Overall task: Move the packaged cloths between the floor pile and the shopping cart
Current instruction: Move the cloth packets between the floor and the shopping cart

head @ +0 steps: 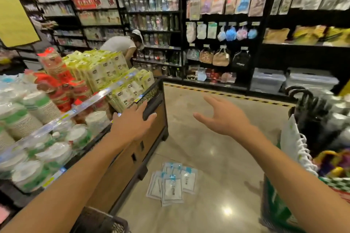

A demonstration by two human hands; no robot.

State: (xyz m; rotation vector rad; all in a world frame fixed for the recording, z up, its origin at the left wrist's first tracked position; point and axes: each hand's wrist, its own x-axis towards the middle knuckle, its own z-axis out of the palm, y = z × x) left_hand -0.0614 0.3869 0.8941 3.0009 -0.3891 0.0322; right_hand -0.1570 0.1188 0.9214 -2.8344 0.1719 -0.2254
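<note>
A pile of packaged cloths point(171, 183), flat white packets with blue tops, lies on the shiny floor between my arms. My left hand point(132, 121) grips the dark corner post of the display stand point(151, 106), with fingers above it and thumb below. In mid-air over the floor, well above the pile, my right hand point(221, 117) is spread with straight fingers and holds nothing. The green shopping cart point(272, 202) stands at the lower right, partly cut off by the frame; no cloth packets are visible in it.
The display stand carries paper cups point(37, 111), stacked bowls and yellow-green packs point(106, 70). A white rope-handled bag point(295, 143) and umbrellas point(310, 108) sit by the cart. A black mesh basket point(102, 221) is at the bottom edge. A person point(121, 43) bends at the far shelves.
</note>
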